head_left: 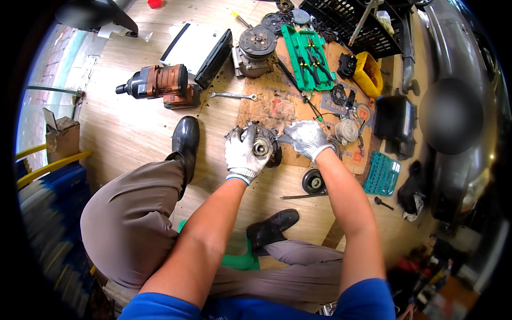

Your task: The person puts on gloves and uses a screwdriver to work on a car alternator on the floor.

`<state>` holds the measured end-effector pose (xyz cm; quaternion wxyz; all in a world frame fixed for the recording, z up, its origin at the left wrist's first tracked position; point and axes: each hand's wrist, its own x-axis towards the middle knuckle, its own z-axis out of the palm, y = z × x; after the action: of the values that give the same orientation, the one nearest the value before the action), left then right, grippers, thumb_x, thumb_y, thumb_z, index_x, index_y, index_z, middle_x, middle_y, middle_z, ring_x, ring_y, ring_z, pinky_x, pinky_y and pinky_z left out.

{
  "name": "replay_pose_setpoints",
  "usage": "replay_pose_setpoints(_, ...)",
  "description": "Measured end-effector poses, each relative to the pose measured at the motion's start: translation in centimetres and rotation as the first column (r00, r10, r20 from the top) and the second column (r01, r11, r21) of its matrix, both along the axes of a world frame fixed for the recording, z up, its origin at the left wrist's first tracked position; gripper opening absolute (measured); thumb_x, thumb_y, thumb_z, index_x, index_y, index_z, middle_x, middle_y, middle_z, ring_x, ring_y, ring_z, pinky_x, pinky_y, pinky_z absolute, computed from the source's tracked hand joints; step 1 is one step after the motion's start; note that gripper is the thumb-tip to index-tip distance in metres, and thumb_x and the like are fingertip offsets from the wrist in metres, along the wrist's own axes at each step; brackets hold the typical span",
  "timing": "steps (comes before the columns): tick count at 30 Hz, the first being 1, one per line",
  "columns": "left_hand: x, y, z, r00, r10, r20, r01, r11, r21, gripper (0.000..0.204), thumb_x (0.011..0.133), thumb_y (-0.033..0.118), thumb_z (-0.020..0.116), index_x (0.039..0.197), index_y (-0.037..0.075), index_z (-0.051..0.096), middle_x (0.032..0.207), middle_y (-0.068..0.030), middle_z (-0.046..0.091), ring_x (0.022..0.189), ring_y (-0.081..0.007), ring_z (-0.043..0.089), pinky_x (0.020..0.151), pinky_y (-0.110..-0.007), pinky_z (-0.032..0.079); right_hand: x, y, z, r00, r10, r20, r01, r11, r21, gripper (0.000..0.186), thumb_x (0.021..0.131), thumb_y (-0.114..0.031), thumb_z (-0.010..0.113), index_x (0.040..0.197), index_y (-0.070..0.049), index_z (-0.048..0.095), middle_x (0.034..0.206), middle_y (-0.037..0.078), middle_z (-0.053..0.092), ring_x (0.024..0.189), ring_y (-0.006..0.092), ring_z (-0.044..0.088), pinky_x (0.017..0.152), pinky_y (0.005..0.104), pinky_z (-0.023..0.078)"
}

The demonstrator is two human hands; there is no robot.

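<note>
A round grey metal machine part with a shiny ringed hub (260,148) is being grasped from its left by the white-gloved left hand (243,151), the fingers being curved over its top; it is being held near the lower left corner of a flattened brown cardboard sheet (266,88); the white-gloved right hand (306,140) is being held just beside its right side, fingers narrowed; whether anything is being pinched there cannot be told.

Grey car (452,48), black crate (385,45), yellow tub (369,76).
</note>
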<state>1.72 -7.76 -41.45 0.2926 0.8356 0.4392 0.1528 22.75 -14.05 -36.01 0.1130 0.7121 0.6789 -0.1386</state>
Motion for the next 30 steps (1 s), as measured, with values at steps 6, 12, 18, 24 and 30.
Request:
replay_pose_setpoints(6, 0.4, 0.4, -0.5, 0.999, -0.033, 0.022, 0.033, 0.999, 0.017, 0.069, 0.072, 0.037, 0.082, 0.132, 0.013, 0.059, 0.123, -0.0228, 0.062, 0.118, -0.0421, 0.056, 0.103, -0.052, 0.043, -1.1, -1.1, -1.2, 0.994, -0.11, -0.004, 0.11, 0.987, 0.117, 0.028, 0.094, -0.041, 0.063, 0.092, -0.015, 0.073, 0.086, 0.008, 0.073, 0.086, 0.0285, 0.073, 0.071, 0.0436, 0.056)
replay_pose_setpoints(12, 0.4, 0.0, -1.0, 1.0, -0.012, 0.002, 0.012, 0.999, 0.034, 0.073, 0.07, 0.036, 0.084, 0.135, 0.013, 0.058, 0.122, -0.0218, 0.061, 0.118, -0.04, 0.055, 0.103, -0.052, 0.043, -3.2, -2.5, -2.4, 0.945, -0.324, -0.044, 0.327, 0.932, 0.158, 0.044, 0.096, -0.053, 0.058, 0.089, -0.013, 0.072, 0.081, 0.011, 0.073, 0.079, 0.0315, 0.071, 0.074, 0.0463, 0.054)
replay_pose_setpoints(18, 0.5, 0.0, -1.2, 1.0, -0.009, 0.012, 0.008, 1.0, 0.025, 0.073, 0.071, 0.037, 0.084, 0.134, 0.012, 0.058, 0.122, -0.0213, 0.062, 0.117, -0.0402, 0.056, 0.103, -0.052, 0.043, -4.0, -2.6, -2.3, 0.918, -0.396, -0.027, 0.394, 0.9, 0.186, 0.047, 0.096, -0.055, 0.058, 0.084, -0.013, 0.073, 0.079, 0.01, 0.073, 0.078, 0.0312, 0.071, 0.074, 0.0466, 0.054)
replay_pose_setpoints(24, 0.4, -0.6, -0.8, 1.0, 0.022, -0.004, -0.021, 0.996, 0.083, 0.071, 0.072, 0.037, 0.083, 0.133, 0.012, 0.059, 0.12, -0.0201, 0.064, 0.115, -0.04, 0.057, 0.1, -0.051, 0.045, -4.4, -3.4, -3.1, 0.928, -0.373, -0.013, 0.366, 0.901, 0.235, 0.047, 0.096, -0.055, 0.059, 0.082, -0.012, 0.073, 0.078, 0.01, 0.072, 0.077, 0.0305, 0.071, 0.073, 0.0455, 0.054)
replay_pose_setpoints(30, 0.3, 0.2, -1.0, 0.999, -0.031, 0.014, 0.03, 0.998, 0.061, 0.074, 0.07, 0.038, 0.084, 0.135, 0.013, 0.058, 0.121, -0.0224, 0.062, 0.113, -0.0409, 0.058, 0.098, -0.051, 0.047, -4.4, -3.4, -3.5, 0.925, -0.38, -0.01, 0.371, 0.897, 0.243, 0.044, 0.097, -0.052, 0.059, 0.085, -0.012, 0.072, 0.08, 0.011, 0.073, 0.08, 0.03, 0.073, 0.075, 0.0456, 0.055)
